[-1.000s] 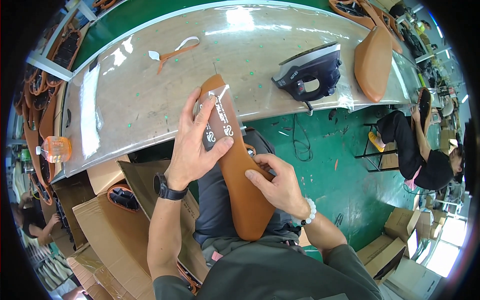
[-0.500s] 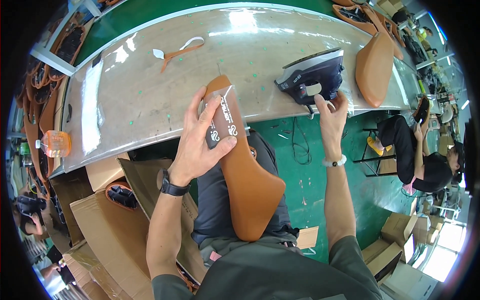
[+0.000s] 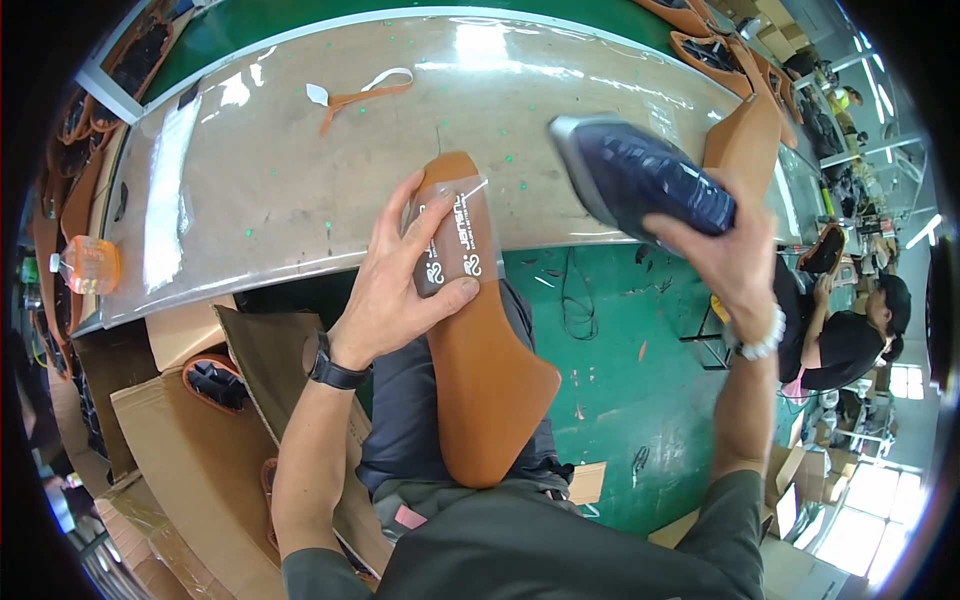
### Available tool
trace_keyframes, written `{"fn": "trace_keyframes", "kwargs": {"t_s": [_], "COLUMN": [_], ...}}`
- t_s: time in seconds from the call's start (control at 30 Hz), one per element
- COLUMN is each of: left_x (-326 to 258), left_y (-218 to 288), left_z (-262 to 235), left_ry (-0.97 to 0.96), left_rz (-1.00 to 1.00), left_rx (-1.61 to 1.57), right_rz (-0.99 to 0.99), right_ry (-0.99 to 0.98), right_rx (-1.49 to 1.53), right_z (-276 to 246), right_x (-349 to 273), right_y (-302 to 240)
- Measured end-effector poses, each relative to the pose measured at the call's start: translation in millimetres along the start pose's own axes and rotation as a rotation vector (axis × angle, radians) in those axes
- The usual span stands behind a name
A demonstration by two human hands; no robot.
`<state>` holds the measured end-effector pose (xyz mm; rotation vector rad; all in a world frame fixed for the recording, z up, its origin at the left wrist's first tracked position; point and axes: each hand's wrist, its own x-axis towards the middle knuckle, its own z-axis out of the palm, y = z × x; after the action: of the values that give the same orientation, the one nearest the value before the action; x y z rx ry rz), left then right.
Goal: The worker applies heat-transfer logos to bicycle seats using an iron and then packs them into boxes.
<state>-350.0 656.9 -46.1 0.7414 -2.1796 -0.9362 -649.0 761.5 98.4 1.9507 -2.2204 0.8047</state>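
An orange plastic bottle [image 3: 92, 265] is sitting at the table's [image 3: 280, 190] far left edge. The left hand [image 3: 395, 275] is pinning a clear printed film [image 3: 458, 240] onto the tan leather piece [image 3: 480, 350], fingers spread, its long axis running from lap to table. To the right, well apart, the right hand [image 3: 735, 265] is gripping a dark iron [image 3: 640, 180], raised above the table.

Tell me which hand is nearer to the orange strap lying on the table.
Left. The left hand presses a clear film on the tan leather piece, just below the orange strap. The right hand holds the iron farther off, to its right.
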Motion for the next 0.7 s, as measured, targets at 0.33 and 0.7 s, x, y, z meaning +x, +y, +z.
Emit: {"fn": "trace_keyframes", "kwargs": {"t_s": [0.33, 0.7], "left_x": [1.3, 2.1], "left_y": [-1.0, -1.2], "left_z": [-0.9, -1.1], "left_ry": [0.045, 0.026], "left_rz": [0.027, 0.029], "left_rx": [-0.043, 0.012], "right_rz": [-0.672, -0.716], "right_ry": [-0.27, -0.425], "right_rx": [-0.338, -0.43], "right_z": [-19.5, -12.8], "right_x": [20.1, 22.3], "right_y": [-75.2, -88.0]}}
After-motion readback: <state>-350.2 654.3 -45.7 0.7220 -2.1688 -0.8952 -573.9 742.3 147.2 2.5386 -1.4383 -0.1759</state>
